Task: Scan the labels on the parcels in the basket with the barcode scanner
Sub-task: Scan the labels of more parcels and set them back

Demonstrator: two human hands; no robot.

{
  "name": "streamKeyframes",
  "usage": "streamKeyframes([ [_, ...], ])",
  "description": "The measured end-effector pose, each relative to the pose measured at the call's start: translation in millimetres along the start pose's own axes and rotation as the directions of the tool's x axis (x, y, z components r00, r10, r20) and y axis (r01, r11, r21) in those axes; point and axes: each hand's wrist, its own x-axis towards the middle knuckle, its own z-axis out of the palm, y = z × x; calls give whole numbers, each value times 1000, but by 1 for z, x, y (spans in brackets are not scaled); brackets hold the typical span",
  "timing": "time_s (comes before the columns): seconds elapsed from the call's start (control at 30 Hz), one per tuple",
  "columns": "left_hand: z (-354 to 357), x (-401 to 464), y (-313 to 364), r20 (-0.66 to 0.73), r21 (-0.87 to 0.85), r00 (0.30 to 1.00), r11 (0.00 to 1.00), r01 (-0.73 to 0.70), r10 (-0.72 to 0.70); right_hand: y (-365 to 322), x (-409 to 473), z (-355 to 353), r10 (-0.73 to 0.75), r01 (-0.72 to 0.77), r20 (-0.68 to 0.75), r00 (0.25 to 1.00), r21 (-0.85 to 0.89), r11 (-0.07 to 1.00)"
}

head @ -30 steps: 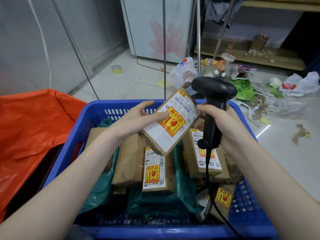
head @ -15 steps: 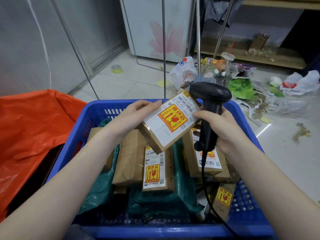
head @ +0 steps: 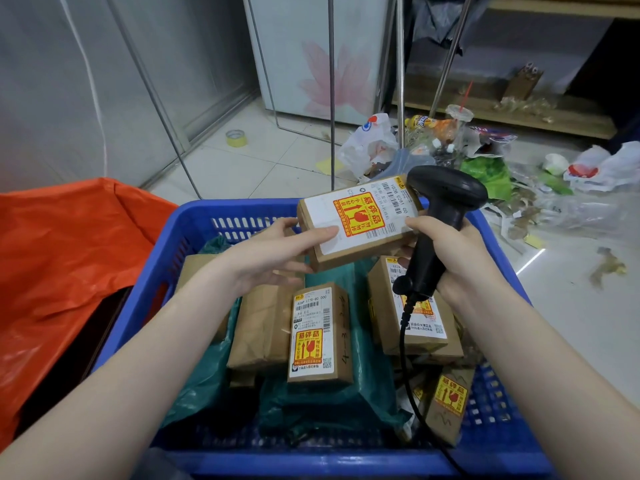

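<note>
A blue plastic basket (head: pixel 156 292) holds several brown cardboard parcels with white labels and yellow-red fragile stickers, lying on teal plastic bags. My left hand (head: pixel 277 251) holds one brown parcel (head: pixel 360 220) above the basket, label up, thumb on the label's left edge. My right hand (head: pixel 457 258) grips the handle of a black barcode scanner (head: pixel 440 220), its head right beside the held parcel's right end; its thumb touches the parcel's right edge. The scanner's cable hangs down into the basket. Another labelled parcel (head: pixel 318 334) lies in the basket's middle, and one (head: pixel 415 317) sits under the scanner.
An orange plastic bag (head: pixel 69 258) lies to the left of the basket. Litter, plastic bags and cups (head: pixel 450 140) cover the tiled floor behind and to the right. A roll of tape (head: pixel 236 138) lies on the floor. Thin metal poles (head: pixel 331 91) stand behind the basket.
The held parcel has turned from tilted to nearly level and shifted right, closer to the scanner head. My right hand with the scanner stays close beside it.
</note>
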Motion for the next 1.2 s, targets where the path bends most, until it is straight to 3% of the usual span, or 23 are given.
streamKeyframes([
  [0.4, -3, 30, -29, -307, -171, 952, 984, -56, 0, 0, -5, 4, 7, 6, 111, 994, -112, 994],
  [0.73, 16, 63, -61, -340, -158, 937, 987, 24, -77, 12, 5, 10, 77, -44, 178, 981, -182, 982],
  [0.93, 23, 73, -70, -384, -50, 919, 996, 72, -86, 14, 10, 9, 57, -17, 200, 978, -195, 981],
  [1.2, 31, 70, -68, -290, 232, 957, 968, 98, -27, 12, 9, 9, 61, -14, 216, 975, -212, 977],
])
